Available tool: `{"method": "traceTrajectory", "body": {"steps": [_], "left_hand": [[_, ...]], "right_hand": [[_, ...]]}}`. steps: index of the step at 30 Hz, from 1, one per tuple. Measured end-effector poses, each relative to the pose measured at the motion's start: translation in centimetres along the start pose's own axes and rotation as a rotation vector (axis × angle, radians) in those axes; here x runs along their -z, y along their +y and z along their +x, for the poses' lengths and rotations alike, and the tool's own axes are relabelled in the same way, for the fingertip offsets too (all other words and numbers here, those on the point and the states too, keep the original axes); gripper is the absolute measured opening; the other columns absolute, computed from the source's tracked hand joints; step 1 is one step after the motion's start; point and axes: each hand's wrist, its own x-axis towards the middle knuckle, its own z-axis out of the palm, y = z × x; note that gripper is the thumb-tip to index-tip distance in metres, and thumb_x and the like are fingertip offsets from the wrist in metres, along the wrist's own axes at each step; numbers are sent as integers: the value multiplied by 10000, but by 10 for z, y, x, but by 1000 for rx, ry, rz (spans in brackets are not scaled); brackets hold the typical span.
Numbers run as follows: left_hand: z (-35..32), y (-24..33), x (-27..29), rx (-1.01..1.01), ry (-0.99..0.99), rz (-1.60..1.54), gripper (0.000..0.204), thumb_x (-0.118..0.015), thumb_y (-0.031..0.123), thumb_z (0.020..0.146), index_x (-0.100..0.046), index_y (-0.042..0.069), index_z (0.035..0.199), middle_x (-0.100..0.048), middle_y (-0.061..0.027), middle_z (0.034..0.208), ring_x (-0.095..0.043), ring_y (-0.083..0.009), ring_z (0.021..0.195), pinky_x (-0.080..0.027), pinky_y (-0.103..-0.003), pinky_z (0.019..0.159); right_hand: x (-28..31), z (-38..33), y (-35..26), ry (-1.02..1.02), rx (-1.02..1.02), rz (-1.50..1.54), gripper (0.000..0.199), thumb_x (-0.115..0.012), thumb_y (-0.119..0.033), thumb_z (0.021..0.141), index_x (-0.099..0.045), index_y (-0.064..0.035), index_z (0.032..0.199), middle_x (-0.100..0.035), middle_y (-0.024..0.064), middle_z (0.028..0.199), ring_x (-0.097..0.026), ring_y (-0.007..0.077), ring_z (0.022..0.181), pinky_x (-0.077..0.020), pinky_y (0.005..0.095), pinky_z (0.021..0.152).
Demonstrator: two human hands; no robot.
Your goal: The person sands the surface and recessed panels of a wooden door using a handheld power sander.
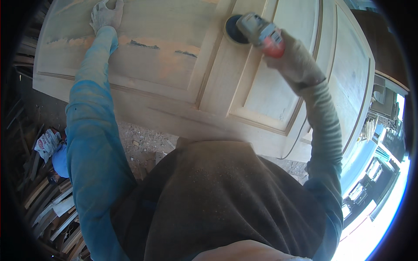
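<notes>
- Dark apron [226, 195], dust-speckled, fills the lower centre; nearest the camera; blue sleeves rise from it on both sides
- Door [174, 56]: pale wood, raised panels, lying flat on its face; 2 dark streaks and an orange patch on the left panel; bare part of the centre stile runs between the hands
- Right hand [289, 58]: gloved, closed around the sander's body from behind; glove dusty, cuff pulled over the sleeve
- Sander [261, 30]: grey body with a red part near the palm; dark round pad [235, 29] at its far end, on the stile beside the right panel; whether the pad lies fully flat I cannot tell; tool sits ahead of the grip, toward the far edge of the door
- Left hand [106, 15]: gloved, fingers spread, palm flat on the left panel; holds nothing; well apart from the sander
- Cord [296, 139]: thin, dark, hanging over the near edge on the right
- Handling, as a judgement: keep the pad flat, follow the grain, press lightly, stay off the moulded edges; left palm steadies the door
- Scrap wood [52, 204]: offcuts heaped on the ground at lower left, with a printed bag [47, 143] among them
</notes>
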Motion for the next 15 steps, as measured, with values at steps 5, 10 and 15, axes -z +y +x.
{"method": "traceTrajectory", "body": {"steps": [5,10,15], "left_hand": [[9,-10,-9,-28,11,-2,845,-598,724,870,-537,196,1528,-406,-114,1638,-346,-339,1528,-276,-565,1242],[13,-8,-15,-56,29,-41,861,-595,740,859,-542,199,1527,-401,-115,1642,-352,-339,1525,-287,-548,1240],[16,-27,-14,-95,-3,-80,751,-614,647,912,-592,165,1487,-478,-108,1592,-437,-300,1475,-323,-504,1226]], "right_hand": [[21,-14,22,-20,-18,-46,499,-753,-129,806,-604,35,1253,-726,155,1028,-688,237,953,-545,383,881],[-73,-135,-29,-268,38,-110,454,-807,-276,813,-544,-12,1072,-707,236,904,-731,440,842,-563,509,748],[-77,-111,-46,-163,56,-90,445,-803,-242,816,-569,25,1085,-725,243,892,-743,423,850,-579,478,758]]}}
